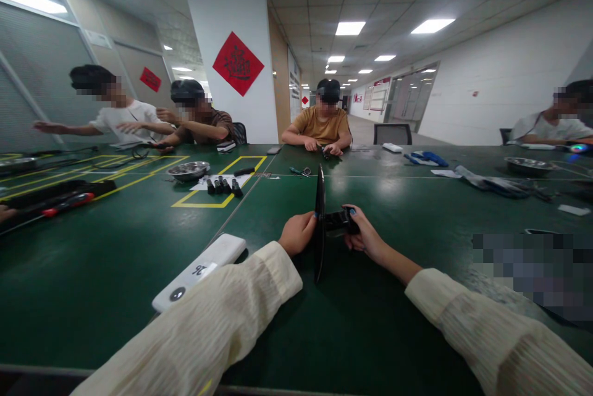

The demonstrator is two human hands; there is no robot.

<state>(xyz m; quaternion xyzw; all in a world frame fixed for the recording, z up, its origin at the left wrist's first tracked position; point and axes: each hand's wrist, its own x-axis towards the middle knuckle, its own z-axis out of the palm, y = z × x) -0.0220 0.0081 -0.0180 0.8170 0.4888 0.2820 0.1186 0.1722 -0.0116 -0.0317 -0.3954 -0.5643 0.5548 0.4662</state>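
Note:
In front of me a thin black panel [319, 260] stands upright on its edge, seen almost edge-on. My left hand [296, 235] is closed against its left face, and some of its fingertips are hidden. From the panel's right side juts a black block-shaped part [337, 222], and my right hand [365, 236] has its fingers wrapped around the outer end. Whether that part is fixed to the panel or only touches it, I cannot tell. A white oblong device [204, 269] marked 26 lies beside my left forearm.
Beyond my hands, a metal bowl [188, 171] and several short black cylindrical parts [225, 186] stand by a yellow taped outline [204, 204]. A small tool [301, 171] lies mid-table. Farther right are blue cloth [426, 159] and another bowl [528, 166]. A person [324, 124] sits opposite; others sit left and right.

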